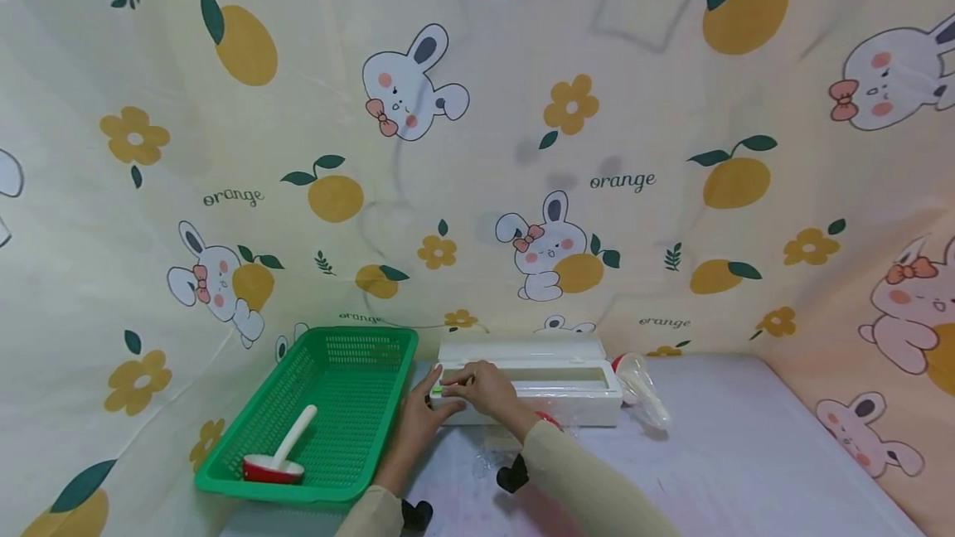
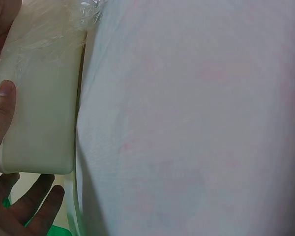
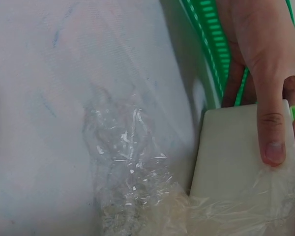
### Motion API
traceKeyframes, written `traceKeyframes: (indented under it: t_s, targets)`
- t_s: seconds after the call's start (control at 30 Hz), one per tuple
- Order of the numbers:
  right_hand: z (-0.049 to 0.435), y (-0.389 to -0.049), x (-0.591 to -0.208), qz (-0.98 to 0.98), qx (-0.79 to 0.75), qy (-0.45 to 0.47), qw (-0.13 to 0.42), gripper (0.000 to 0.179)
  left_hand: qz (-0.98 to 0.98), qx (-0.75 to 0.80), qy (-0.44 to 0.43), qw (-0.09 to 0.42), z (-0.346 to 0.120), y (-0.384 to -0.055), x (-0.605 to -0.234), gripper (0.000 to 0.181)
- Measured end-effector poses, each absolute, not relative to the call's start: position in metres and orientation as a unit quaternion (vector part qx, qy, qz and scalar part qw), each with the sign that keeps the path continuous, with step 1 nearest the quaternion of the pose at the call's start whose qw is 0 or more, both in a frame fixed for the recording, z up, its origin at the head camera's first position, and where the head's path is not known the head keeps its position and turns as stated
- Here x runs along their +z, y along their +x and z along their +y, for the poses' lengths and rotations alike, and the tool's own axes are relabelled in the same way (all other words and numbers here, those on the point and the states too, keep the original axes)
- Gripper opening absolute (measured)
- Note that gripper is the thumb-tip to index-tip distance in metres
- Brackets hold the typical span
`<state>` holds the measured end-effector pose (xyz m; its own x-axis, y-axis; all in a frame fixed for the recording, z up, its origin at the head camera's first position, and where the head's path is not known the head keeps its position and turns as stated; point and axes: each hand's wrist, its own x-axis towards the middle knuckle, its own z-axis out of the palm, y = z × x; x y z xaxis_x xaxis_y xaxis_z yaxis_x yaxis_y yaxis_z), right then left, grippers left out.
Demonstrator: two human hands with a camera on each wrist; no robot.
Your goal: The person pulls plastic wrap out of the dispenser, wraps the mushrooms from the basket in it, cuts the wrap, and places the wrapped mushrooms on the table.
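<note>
A white cling film dispenser with its lid raised stands on the table. My left hand grips its left end, the thumb on the front wall and fingers around the end. Bent over the top at that end, my right hand has its thumb and index fingertips together at a small green slide cutter; the fingers partly hide it. Clear cling film hangs crumpled over the front and onto the tabletop, also seen over the dispenser in the left wrist view.
Left of the dispenser is a green plastic basket holding a red-and-white ladle-like tool with a white handle. A wrapped item with a red end lies at the dispenser's right. A patterned cloth hangs behind the table.
</note>
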<state>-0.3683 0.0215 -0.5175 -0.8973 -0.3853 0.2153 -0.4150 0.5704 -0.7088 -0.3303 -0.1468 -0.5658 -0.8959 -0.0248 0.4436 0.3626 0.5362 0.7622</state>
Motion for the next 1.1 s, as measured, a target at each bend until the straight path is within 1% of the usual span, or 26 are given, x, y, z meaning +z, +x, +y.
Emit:
traceKeyframes:
  t_s: [0.13, 0.37, 0.6, 0.8, 0.97, 1.1]
  targets:
    - [0.021, -0.369, -0.518, -0.884, 0.402, 0.237, 0.025, 0.016, -0.854, -0.467, -0.094, 0.211, -0.146, -0.33, -0.566, 0.082]
    - [0.022, -0.369, -0.518, -0.881, 0.403, 0.246, 0.027, 0.013, -0.855, -0.471, -0.086, 0.201, -0.146, -0.331, -0.567, 0.082]
    - [0.027, -0.368, -0.515, -0.883, 0.394, 0.254, 0.028, 0.014, -0.855, -0.471, -0.083, 0.199, -0.145, -0.332, -0.567, 0.083]
    - [0.037, -0.366, -0.512, -0.887, 0.377, 0.262, 0.036, 0.015, -0.852, -0.483, -0.08, 0.185, -0.141, -0.334, -0.569, 0.084]
    - [0.052, -0.365, -0.504, -0.901, 0.332, 0.275, 0.053, 0.013, -0.843, -0.495, -0.086, 0.19, -0.141, -0.332, -0.568, 0.084]
    - [0.063, -0.364, -0.498, -0.909, 0.306, 0.277, 0.053, 0.012, -0.847, -0.492, -0.07, 0.191, -0.141, -0.332, -0.566, 0.084]
